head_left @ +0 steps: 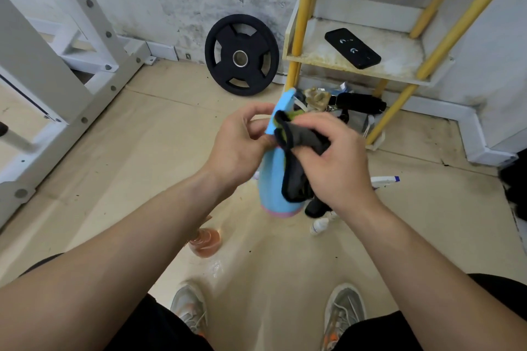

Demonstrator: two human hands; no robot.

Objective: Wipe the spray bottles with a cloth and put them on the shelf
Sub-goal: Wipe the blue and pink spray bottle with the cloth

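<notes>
**Desk:** What is in hand?

**Field:** A standing person holds a blue bottle [273, 179] above the floor [148, 168] at frame centre, base down, top leaning toward 1 o'clock. The left hand [239, 139] grips the neck, fingers [256, 110] curled round it. The right hand [339, 162] presses a dark cloth [299, 142] to the upper body, its fingers pinching the fabric.

**Desk:** How much room around it?

**Field:** At 1 o'clock stands the shelf [350, 69]. Its nearest yellow post and front edge lie just past the blue bottle's top. A phone [352, 48] lies on the board near that edge. At 11 o'clock a weight plate [241, 55] leans on the wall. A wide stretch of floor runs out to 9 o'clock and ends at a white rack [71, 65].

**Desk:** What is hard to read?

**Field:** The cloth covers part of the sprayer head. An orange bottle [206, 242] sits on the floor at 7 o'clock, its top behind the left forearm. A white bottle [385, 179] at 3 o'clock is mostly behind the right hand. At 5 o'clock there is a small bottle [319, 226], with a dark thing beside it that I cannot identify. The clutter under the shelf is a tangle. The frame cuts off the shelf's upper part and the rack's left side.
</notes>
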